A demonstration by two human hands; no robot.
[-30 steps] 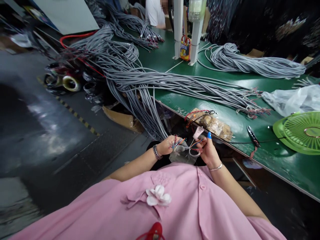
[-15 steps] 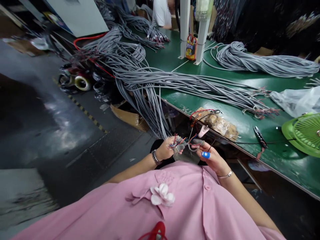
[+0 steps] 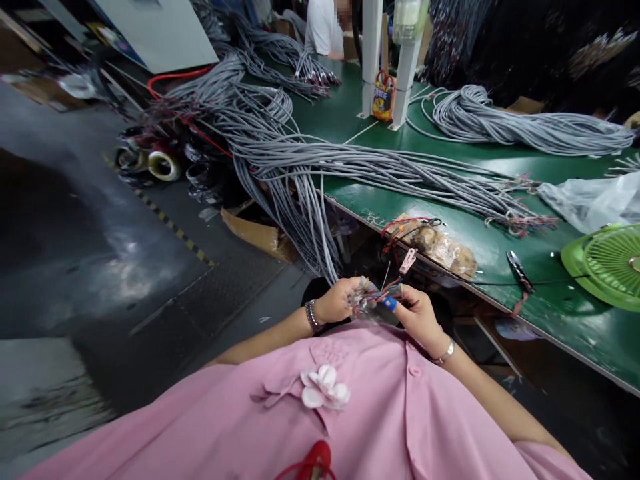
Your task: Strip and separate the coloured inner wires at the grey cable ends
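Observation:
My left hand (image 3: pixel 341 300) is closed around the stripped ends of several grey cables (image 3: pixel 316 233), which run down to it from the bench. Thin coloured wires (image 3: pixel 389 291) fan out between my two hands. My right hand (image 3: pixel 419 316), with a blue wrap on its thumb, pinches some of these wires close to the left hand. Which single wires lie between the fingers is too small to tell. A pink clip (image 3: pixel 408 261) hangs at the bench edge just above the right hand.
Long grey cable bundles (image 3: pixel 380 163) lie across the green bench (image 3: pixel 345 193). A taped wooden block (image 3: pixel 445 250) sits at its edge, with pliers (image 3: pixel 520 272) and a green fan (image 3: pixel 607 267) to the right. Below, a cardboard box (image 3: pixel 257 233) stands on the floor.
My right hand has turned, and its thumb has moved left onto the wires beside my left hand. The left hand has shifted slightly, and the pink clip has swung to hang more upright.

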